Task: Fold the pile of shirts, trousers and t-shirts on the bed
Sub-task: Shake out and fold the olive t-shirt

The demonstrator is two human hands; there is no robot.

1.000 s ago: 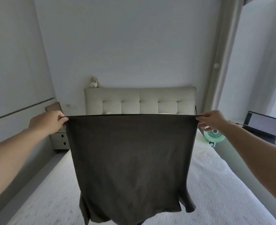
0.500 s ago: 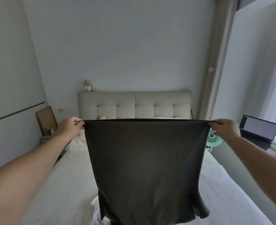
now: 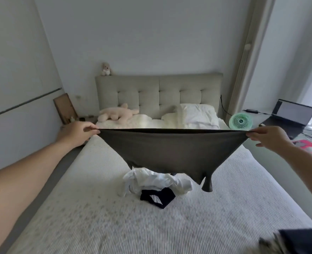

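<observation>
A dark brown t-shirt [image 3: 171, 153] is stretched taut in the air above the bed [image 3: 114, 217]. My left hand [image 3: 78, 133] pinches its left corner, and my right hand [image 3: 268, 137] pinches its right corner. The cloth billows away from me, its sleeves trailing low at the right. Under it a small pile lies on the mattress: crumpled white garments [image 3: 155, 182] and a dark navy one [image 3: 158, 197]. More dark clothing [image 3: 301, 241] shows at the bottom right corner.
A pink plush toy [image 3: 117, 114] and white pillows [image 3: 197, 114] lie at the padded headboard [image 3: 158, 92]. A green fan [image 3: 240, 121], a laptop [image 3: 292, 116] and cables sit on the surface to the right. A wall runs along the left of the bed.
Both hands have dropped lower and spread a little wider. The shirt, which hung straight down like a curtain, now swings forward and flat, uncovering the pillows and the pile beneath.
</observation>
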